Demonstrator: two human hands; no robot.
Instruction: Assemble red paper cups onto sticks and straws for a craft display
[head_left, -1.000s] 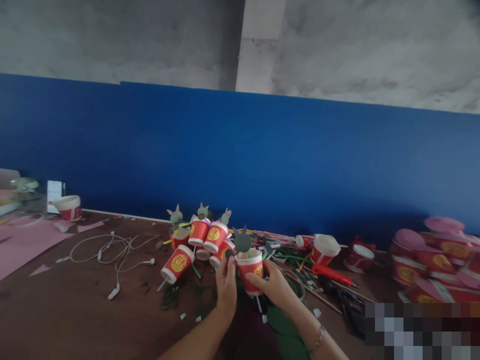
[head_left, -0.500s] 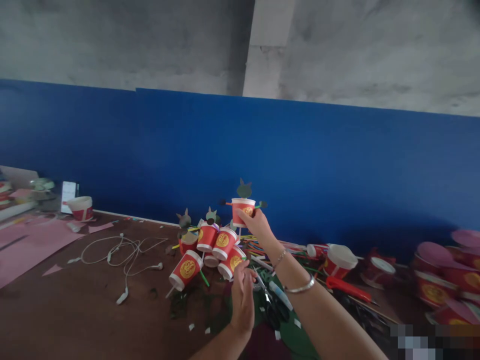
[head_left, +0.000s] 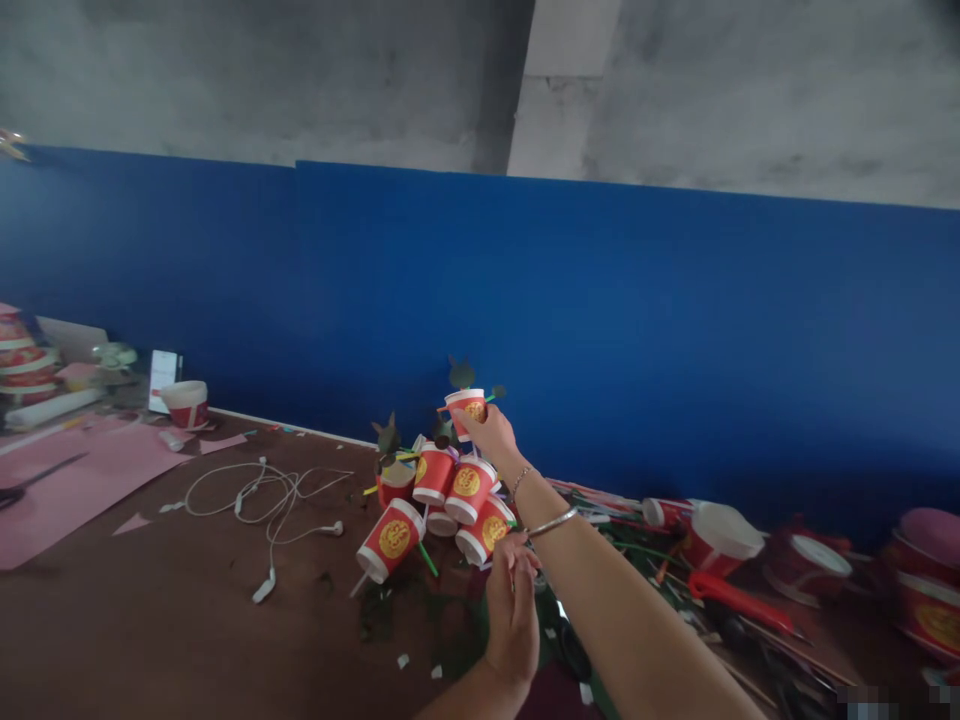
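Observation:
My right hand (head_left: 491, 440) is closed on a red paper cup (head_left: 466, 408) with a yellow emblem. A dark green head with pointed ears rises above this cup, and straw-like arms stick out at its sides. It is held just above a pile of similar cup figures, among them one red cup (head_left: 466, 490) in the middle and another (head_left: 390, 540) lying tilted at the front left. Below, near the front right of the pile, my left hand (head_left: 514, 605) is raised with its fingers stretched and no object visible in it.
White earphones (head_left: 274, 515) lie coiled on the brown table (head_left: 225, 640). A phone (head_left: 163, 380) stands at the back left by a cup (head_left: 187, 402) and pink paper (head_left: 90, 490). A red-handled tool (head_left: 739, 600) and several cups lie right. A blue panel (head_left: 525, 290) stands behind.
My right hand has carried the cup figure left, over the pile. My left hand stays low by the pile, its fingers slightly more bent. The view has shifted a little left.

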